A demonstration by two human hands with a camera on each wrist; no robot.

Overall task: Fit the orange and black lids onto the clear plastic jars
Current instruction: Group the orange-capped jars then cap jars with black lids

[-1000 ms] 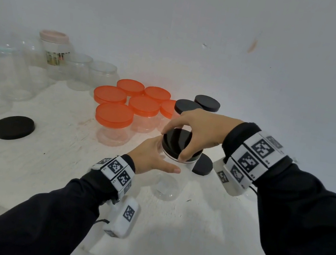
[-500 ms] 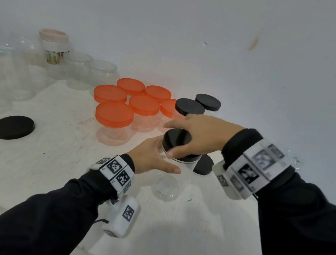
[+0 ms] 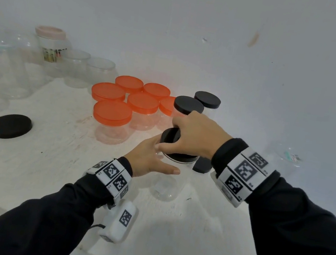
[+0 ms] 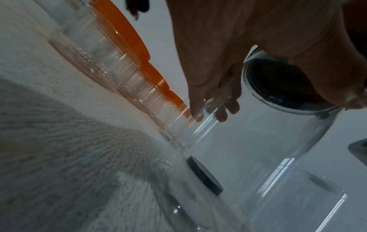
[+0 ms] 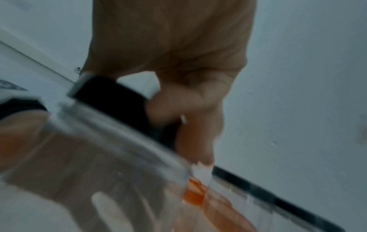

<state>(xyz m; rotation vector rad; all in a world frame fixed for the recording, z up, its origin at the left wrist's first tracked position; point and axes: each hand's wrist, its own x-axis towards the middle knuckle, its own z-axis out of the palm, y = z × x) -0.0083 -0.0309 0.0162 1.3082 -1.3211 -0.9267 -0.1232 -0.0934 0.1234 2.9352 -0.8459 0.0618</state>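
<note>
The right hand point(image 3: 196, 135) hides much of the black lid point(image 3: 171, 135); the right wrist view is blurred.

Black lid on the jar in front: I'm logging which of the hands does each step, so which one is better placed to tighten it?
Right. The right hand already grips the black lid from above, while the left hand steadies the clear jar by its side.

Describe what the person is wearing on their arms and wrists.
Both arms are in long black sleeves. Each wrist carries a white band of square panels printed with black-and-white fiducial markers: left wrist band, right wrist band. A white box-shaped camera unit with its own marker hangs below the left wrist, a thin black cable at its side. The hands are bare.
</note>
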